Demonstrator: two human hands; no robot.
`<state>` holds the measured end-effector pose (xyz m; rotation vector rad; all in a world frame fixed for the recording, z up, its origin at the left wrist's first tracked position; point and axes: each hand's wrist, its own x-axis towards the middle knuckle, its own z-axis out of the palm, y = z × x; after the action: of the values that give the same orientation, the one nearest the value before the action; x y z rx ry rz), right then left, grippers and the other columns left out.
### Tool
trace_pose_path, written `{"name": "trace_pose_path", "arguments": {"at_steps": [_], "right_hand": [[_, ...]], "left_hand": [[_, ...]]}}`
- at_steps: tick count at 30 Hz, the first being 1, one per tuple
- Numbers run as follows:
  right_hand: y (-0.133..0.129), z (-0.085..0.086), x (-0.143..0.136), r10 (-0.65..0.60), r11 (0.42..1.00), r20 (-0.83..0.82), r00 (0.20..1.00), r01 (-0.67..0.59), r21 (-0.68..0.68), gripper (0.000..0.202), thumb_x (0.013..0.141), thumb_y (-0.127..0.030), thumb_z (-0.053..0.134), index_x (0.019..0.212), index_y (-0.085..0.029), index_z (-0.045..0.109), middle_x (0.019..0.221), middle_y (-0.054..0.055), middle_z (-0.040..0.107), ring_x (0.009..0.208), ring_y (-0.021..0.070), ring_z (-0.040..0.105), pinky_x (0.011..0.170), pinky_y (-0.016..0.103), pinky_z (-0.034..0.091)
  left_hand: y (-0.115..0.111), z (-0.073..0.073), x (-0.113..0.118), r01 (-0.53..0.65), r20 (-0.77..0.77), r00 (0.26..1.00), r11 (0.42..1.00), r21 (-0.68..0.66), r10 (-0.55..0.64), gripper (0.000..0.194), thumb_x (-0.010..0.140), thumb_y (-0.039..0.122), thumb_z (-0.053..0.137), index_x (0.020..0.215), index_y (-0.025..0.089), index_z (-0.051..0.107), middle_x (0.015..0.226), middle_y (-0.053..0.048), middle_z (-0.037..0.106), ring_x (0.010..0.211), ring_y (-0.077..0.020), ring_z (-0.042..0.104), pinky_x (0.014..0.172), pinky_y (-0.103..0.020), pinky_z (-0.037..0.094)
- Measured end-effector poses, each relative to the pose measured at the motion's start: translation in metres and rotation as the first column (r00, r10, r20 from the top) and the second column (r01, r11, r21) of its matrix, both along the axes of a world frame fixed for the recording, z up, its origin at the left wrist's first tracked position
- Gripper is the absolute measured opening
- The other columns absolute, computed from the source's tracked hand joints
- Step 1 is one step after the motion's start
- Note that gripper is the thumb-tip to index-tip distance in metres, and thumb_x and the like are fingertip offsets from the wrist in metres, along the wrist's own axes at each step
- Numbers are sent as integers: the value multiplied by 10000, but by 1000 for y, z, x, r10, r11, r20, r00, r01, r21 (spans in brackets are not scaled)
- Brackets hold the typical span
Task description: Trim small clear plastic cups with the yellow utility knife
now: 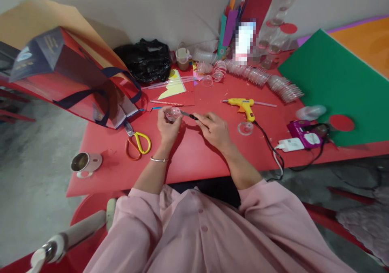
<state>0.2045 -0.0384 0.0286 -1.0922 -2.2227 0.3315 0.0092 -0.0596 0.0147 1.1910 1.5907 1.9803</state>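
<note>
My left hand (169,127) is closed round a small clear plastic cup (173,113) above the red table (197,159). Between the fingers of my right hand (213,130) is a small knife (189,115) with a dark handle, its blade pointing left and reaching the cup's rim. A yellow glue gun (243,106) lies to the right of my hands, with a clear plastic lid (245,128) just below it. To the left of my left hand rest scissors (138,143) with red and yellow handles.
Stacked clear cups (255,75) line the back, near a black plastic bag (147,60). A large red bag (88,78) stands at left, above a mug (86,162). Green board (340,90), purple box (306,134) and cables (270,143) are at right.
</note>
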Motion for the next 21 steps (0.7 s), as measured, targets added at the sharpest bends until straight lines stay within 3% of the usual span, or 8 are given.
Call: {"name": "trace_pose_path", "arguments": {"at_steps": [9, 12, 15, 18, 21], "right_hand": [[2, -3, 0, -27, 999, 92, 995, 23, 47, 383, 1081, -429, 471, 1381, -315, 681, 1051, 76, 702, 907, 185, 607, 757, 300, 419], [2, -3, 0, -53, 997, 125, 991, 45, 66, 401, 1080, -462, 464, 1371, -302, 688, 1077, 83, 703, 915, 191, 598, 775, 310, 411], [3, -3, -1, -79, 994, 148, 986, 67, 84, 411, 1073, -489, 466, 1338, -289, 709, 1078, 93, 703, 917, 204, 588, 784, 327, 399], [5, -5, 0, -94, 992, 161, 982, 78, 103, 412, 1070, -495, 467, 1318, -282, 718, 1071, 101, 702, 916, 214, 580, 785, 343, 388], [6, -7, 1, -93, 988, 176, 980, 69, 138, 414, 1069, -497, 466, 1305, -272, 721, 1062, 101, 702, 921, 220, 577, 801, 357, 382]], "left_hand": [[9, -14, -18, 58, 103, 993, 998, 0, -58, 580, 698, 388, 919, 1177, 249, 623, 1003, -25, 638, 721, -101, 591, 656, -219, 497], [5, -12, -19, 22, -66, 998, 1000, -15, -23, 543, 780, 416, 855, 1236, 234, 625, 1097, -57, 660, 799, -118, 624, 727, -240, 520], [-3, -8, -17, -10, -314, 949, 997, -78, -15, 471, 882, 384, 748, 1304, 213, 628, 1219, -105, 683, 887, -158, 654, 800, -286, 537], [-10, -5, -18, 32, -540, 835, 990, -139, -103, 423, 930, 297, 656, 1348, 229, 642, 1295, -124, 691, 925, -195, 682, 841, -335, 547], [-11, -4, -20, 105, -699, 687, 979, -176, -199, 436, 930, 201, 603, 1356, 265, 669, 1342, -118, 688, 1122, -249, 678, 942, -372, 526]]}}
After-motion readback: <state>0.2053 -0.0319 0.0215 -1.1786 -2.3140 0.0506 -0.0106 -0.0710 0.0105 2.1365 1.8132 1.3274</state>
